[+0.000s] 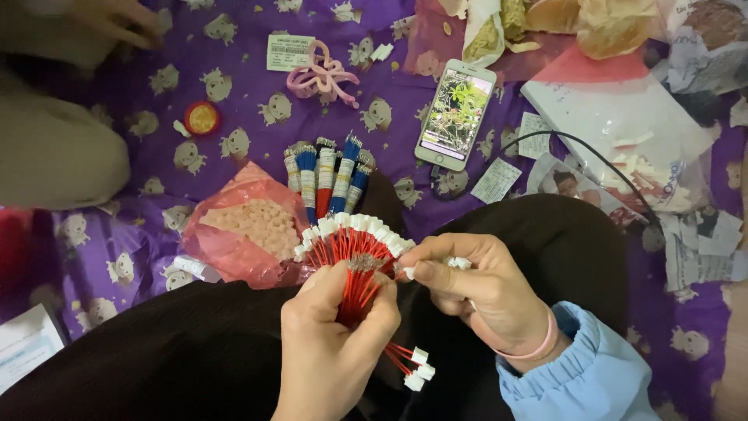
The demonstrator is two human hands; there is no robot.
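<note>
My left hand (336,343) grips a fanned bundle of red wires (354,265) with small white connectors at both ends, held over my dark lap. My right hand (475,284) pinches at the right side of the fan, with a few white connectors tucked in its fingers. Just beyond the fan lie several banded bundles of blue and red wires (327,181). A pink plastic bag of small pale parts (248,226) sits to the left of the fan.
A phone (456,113) with a lit screen and a black cable lies on the purple patterned cloth (156,101). A clear bag of white connectors (623,132), paper scraps, a pink hair clip (321,76) and an orange cap (202,118) lie around. Another person's hand (109,19) shows at top left.
</note>
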